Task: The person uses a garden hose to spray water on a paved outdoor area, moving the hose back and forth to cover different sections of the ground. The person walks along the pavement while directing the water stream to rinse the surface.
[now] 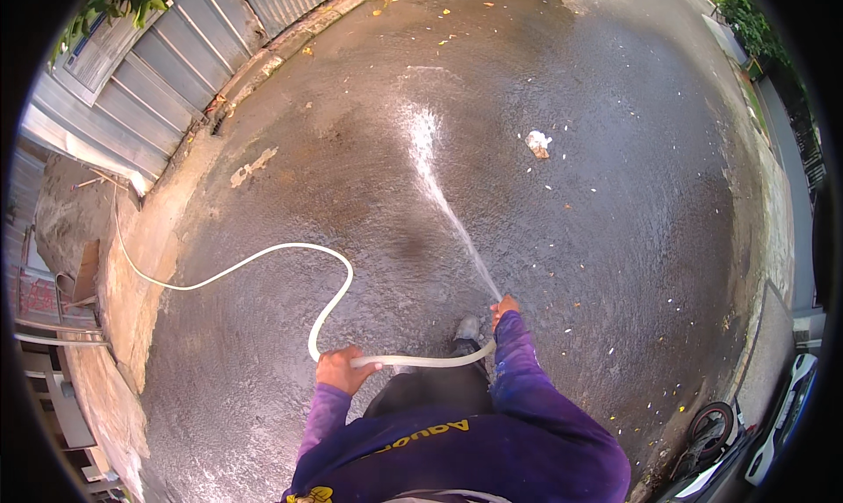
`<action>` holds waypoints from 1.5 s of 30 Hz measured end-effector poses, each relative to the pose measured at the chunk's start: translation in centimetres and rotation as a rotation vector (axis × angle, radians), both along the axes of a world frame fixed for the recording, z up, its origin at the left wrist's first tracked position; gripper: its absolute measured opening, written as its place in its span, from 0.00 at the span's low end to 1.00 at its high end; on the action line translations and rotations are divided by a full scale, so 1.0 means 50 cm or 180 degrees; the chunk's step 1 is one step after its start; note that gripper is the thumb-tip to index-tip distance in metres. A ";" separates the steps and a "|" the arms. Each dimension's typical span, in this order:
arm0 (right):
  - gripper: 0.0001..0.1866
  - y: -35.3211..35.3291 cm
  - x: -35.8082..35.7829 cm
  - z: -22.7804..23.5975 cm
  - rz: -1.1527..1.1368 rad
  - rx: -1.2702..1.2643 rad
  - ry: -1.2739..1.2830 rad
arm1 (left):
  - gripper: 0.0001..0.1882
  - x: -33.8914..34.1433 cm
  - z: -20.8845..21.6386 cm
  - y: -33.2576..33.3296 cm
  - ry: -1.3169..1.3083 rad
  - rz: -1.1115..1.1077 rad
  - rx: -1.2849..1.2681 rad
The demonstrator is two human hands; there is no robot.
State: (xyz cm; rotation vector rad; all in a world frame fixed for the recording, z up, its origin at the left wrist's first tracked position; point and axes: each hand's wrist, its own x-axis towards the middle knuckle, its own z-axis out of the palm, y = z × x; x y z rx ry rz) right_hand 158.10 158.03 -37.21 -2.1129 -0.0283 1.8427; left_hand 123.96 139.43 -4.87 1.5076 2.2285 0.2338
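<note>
A long white hose [332,306] snakes over the wet pavement from the left and passes across the front of my body. My left hand [345,368] is closed around its middle stretch, near my left hip. Farther right and forward, my right hand [504,309] grips the hose near its outlet end, which the fingers mostly hide. From there a water jet [461,231] shoots forward and slightly left, splashing white on the ground ahead. One grey shoe [468,329] shows beneath the hose, between my arms.
Corrugated metal fence [162,99] and a kerb run along the left. A crumpled white and brown piece of litter [538,144] lies ahead right, among scattered leaves and small white bits. At the lower right stands a motorbike wheel [709,430] beside a parked vehicle [781,419].
</note>
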 end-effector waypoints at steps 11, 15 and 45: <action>0.27 -0.052 -0.214 0.062 0.0192 0.0109 -0.0092 | 0.27 -0.147 -0.005 -0.198 -0.0148 0.0772 -0.0072; 0.25 -0.074 -0.241 0.068 0.0044 0.0087 -0.0113 | 0.25 -0.185 -0.010 -0.235 -0.0158 0.0750 0.0160; 0.24 -0.075 -0.345 0.172 0.0552 0.0762 -0.0807 | 0.28 -0.310 -0.063 -0.296 -0.0366 0.0705 -0.0068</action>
